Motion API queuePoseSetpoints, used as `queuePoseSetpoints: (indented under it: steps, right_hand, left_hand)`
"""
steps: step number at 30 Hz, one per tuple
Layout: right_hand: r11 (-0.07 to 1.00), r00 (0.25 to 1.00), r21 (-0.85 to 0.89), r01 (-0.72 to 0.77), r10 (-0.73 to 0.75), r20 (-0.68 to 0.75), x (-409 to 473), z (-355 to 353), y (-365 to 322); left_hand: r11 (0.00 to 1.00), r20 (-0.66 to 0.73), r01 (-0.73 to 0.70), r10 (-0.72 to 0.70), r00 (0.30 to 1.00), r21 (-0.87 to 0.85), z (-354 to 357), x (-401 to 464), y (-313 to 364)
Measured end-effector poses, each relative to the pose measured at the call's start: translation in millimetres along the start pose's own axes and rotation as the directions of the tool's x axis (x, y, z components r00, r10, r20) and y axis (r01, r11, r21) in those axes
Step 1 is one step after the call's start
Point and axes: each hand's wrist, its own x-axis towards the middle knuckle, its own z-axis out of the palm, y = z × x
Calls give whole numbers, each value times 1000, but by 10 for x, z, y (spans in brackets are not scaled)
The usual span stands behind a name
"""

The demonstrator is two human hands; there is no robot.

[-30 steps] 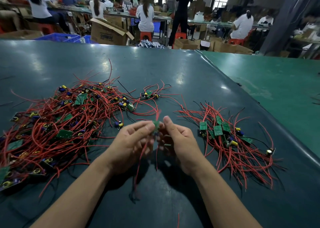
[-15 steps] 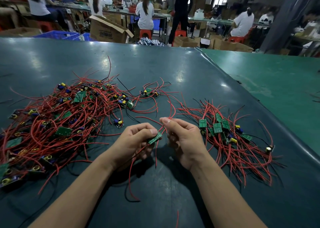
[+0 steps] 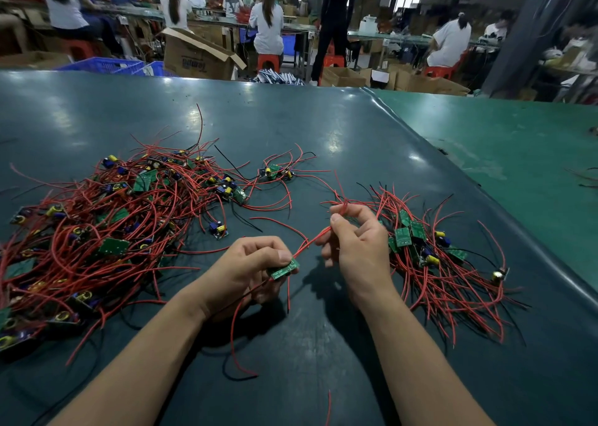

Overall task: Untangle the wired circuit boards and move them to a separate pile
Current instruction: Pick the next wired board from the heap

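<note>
A small green circuit board [image 3: 284, 269] sits just below the middle of the view, pinched between the thumb and fingers of the left hand [image 3: 246, 268]. Its red wires [image 3: 312, 239] run up toward 1 o'clock into the right hand [image 3: 357, 247], whose curled fingers pinch them. At 9 o'clock lies the big tangled pile [image 3: 97, 231] of boards and red wires; at 3 o'clock, the smaller sorted pile [image 3: 446, 263]. Both rest on the dark green table [image 3: 323, 124].

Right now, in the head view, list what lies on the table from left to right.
Big tangled pile → left hand → green board it holds → right hand pinching red wires → smaller sorted pile.
</note>
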Motion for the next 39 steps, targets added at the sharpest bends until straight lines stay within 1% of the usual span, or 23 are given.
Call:
queuePoseSetpoints:
  steps: [1, 4, 5, 6, 7, 8, 9, 10, 11, 12, 15, 17, 22, 24, 25, 26, 27, 29, 30, 32, 34, 36, 39]
  right_hand:
    - [998, 1000, -51, 23, -24, -20, -1, -5, 11]
    - [943, 988, -315, 106, -136, -74, -28, 6, 47]
    - [937, 988, -333, 103, -135, -74, -42, 22, 42]
    - [959, 993, -276, 62, -86, -76, -41, 24, 29]
    - [991, 997, -131, -33, 23, -78, -27, 17, -6]
    - [981, 983, 83, -174, 178, -45, -13, 4, -51]
    - [894, 941, 300, -332, 335, 42, 5, -21, -88]
    - [775, 892, 449, -445, 431, 139, 21, -59, -118]
    - [690, 861, 525, -498, 466, 205, 30, -95, -135]
    - [640, 850, 569, -516, 467, 245, 30, -119, -147]
    - [541, 859, 680, -495, 426, 285, 29, -126, -178]
    - [515, 867, 712, -478, 405, 289, 37, -124, -198]
    - [523, 863, 703, -482, 422, 278, 46, -119, -215]
    - [542, 870, 699, -468, 423, 254, 41, -124, -212]
    - [573, 883, 691, -441, 413, 222, 39, -123, -204]
    - [629, 905, 667, -399, 388, 175, 38, -116, -193]
    - [713, 935, 618, -331, 336, 113, 39, -100, -179]
    - [873, 983, 463, -155, 183, -15, 36, -51, -145]
    - [915, 992, 396, -78, 112, -65, 35, -28, -123]
    - [937, 986, 350, 3, 55, -156, 27, -8, -101]
    - [934, 976, 355, 34, 45, -212, 35, -28, -85]
    - [936, 973, 347, 51, 32, -229, 42, -51, -76]
    - [928, 971, 372, 33, 58, -231, 61, -59, -56]
  left_hand:
    - [1000, 3, -4, 4, 1000, 13, 5, 1, -3]
    - [999, -1, -2, 2, 1000, 53, 17, 4, -7]
    - [998, -8, 0, 1, 1000, 58, 16, 6, -10]
    - [998, -14, 2, -1, 1000, 59, 12, 8, -11]
    - [998, -16, 1, 0, 1000, 58, 9, 9, -10]
    - [999, -17, 0, 1, 1000, 55, 6, 13, -9]
    - [999, -17, -2, 2, 1000, 47, 2, 17, -10]
    - [999, -17, -3, 4, 1000, 35, -6, 22, -10]
    - [1000, -17, -3, 3, 1000, 20, -11, 25, -12]
    - [1000, -17, -1, 1, 1000, 2, -15, 28, -12]
    - [1000, -21, 3, -3, 1000, -21, -16, 25, -14]
    - [1000, -21, -1, 0, 1000, -9, -14, 18, -16]
    - [1000, -28, 3, -4, 1000, -12, -9, 20, -12]
    - [1000, -25, 8, -8, 1000, -13, -9, 24, -15]
    - [1000, -25, 11, -11, 1000, -9, -8, 23, -16]
    - [1000, -25, 13, -13, 1000, -4, -9, 20, -17]
    - [1000, -23, 14, -14, 1000, 0, -7, 16, -17]
    - [1000, -12, 17, -17, 1000, 3, -8, 8, -14]
    - [1000, -6, 18, -18, 1000, 5, -10, 2, -9]
    - [1000, 8, 17, -17, 1000, 15, -16, -1, -7]
    - [1000, 19, 11, -11, 1000, 29, -21, 4, -14]
    - [1000, 14, 4, -5, 1000, 21, -26, 11, -24]
    - [1000, -30, 1, -1, 1000, -3, -40, 21, -37]
